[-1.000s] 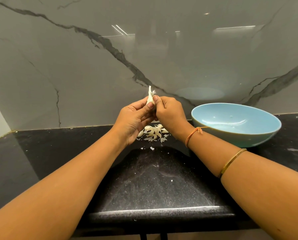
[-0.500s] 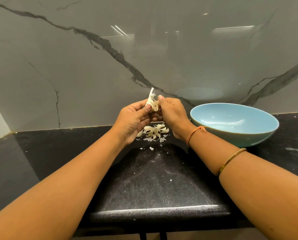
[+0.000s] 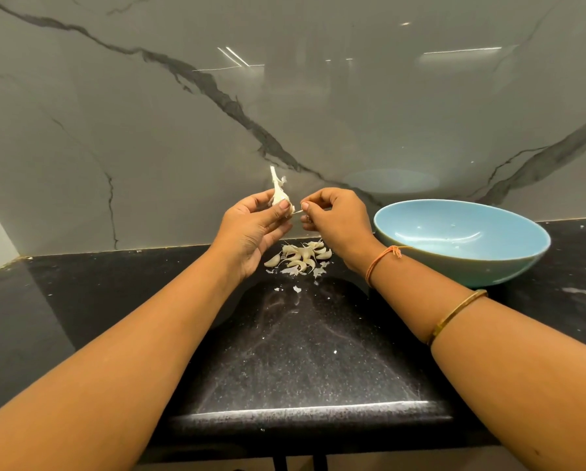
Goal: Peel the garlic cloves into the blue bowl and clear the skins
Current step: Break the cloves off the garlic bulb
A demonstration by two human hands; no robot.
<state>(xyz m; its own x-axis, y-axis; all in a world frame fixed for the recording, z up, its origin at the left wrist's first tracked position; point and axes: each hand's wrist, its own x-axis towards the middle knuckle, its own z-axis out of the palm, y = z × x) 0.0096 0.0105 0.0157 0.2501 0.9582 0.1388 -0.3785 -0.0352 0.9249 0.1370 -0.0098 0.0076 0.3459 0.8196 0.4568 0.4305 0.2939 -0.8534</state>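
Over counter [image 3: 114, 300], left hand [image 3: 250, 229] grips garlic [image 3: 279, 196] (right hand [image 3: 335, 219] pinches skin [image 3: 297, 211]).

The sliver [image 3: 297, 211] the right hand [image 3: 335, 217] pinches is too tiny to identify; the left forearm [image 3: 114, 351] and right forearm [image 3: 495, 368] run off the bottom edge.

Garlic [image 3: 279, 196], perhaps half-peeled, in left hand [image 3: 250, 229]
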